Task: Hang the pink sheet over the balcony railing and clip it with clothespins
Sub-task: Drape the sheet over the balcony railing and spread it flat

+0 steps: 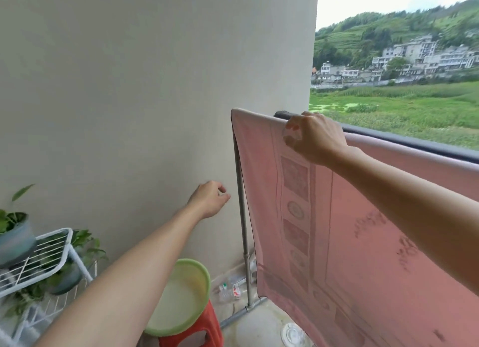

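Note:
The pink sheet (350,230), patterned with a darker border, hangs over the dark balcony railing (404,141) and drapes down almost to the floor. At the sheet's top edge near the rail's left end, my right hand (313,139) curls its fingers round a small, pale, translucent clothespin (290,135), which is blurred. My left hand (211,198) is stretched out in front of the wall, left of the sheet's edge. Its fingers are loosely curled and hold nothing that I can see.
A grey metal post (243,232) stands just left of the sheet, close to the beige wall (155,87). Below are a green basin (199,276) on a red stool (207,331), a white wire rack (46,258) with potted plants (15,237), and small bottles (228,291) on the floor.

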The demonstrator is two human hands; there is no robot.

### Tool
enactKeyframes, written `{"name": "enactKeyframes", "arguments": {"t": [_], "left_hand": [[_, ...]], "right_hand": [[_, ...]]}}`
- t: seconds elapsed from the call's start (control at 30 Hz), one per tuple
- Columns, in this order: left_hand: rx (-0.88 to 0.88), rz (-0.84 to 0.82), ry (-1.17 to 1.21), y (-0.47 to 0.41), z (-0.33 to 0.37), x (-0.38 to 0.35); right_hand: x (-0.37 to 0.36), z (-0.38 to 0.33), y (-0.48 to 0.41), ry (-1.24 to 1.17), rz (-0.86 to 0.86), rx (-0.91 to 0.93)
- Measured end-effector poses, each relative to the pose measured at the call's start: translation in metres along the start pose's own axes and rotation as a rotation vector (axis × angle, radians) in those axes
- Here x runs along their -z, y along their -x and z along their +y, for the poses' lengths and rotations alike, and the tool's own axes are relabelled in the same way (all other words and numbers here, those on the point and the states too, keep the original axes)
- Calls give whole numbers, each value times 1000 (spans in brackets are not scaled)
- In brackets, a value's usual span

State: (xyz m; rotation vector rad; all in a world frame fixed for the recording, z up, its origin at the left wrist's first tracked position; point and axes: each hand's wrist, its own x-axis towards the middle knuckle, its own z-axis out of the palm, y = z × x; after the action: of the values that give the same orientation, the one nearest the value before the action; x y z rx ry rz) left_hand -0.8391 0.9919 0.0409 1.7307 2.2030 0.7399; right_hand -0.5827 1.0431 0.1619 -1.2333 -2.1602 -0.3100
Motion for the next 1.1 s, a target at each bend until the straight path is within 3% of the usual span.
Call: {"name": "enactKeyframes", "arguments": {"t": [0.17,0.43,0.6,0.83,1.1], "left_hand": [[-7,-5,93,-113,4,9],[1,66,371,-275,9,28],[-164,105,443,-354,8,22],[-432,409,269,-393,-3,7],[-617,428,298,-401,-17,0]], "right_hand": [[-44,11,-84,7,-14,-65],[-100,16,-159,141,-227,-122],[-123,12,-170,152,-174,-206],[-136,-9,-185,154,-143,-356],[-148,-24,-184,157,-8,-450]]}}
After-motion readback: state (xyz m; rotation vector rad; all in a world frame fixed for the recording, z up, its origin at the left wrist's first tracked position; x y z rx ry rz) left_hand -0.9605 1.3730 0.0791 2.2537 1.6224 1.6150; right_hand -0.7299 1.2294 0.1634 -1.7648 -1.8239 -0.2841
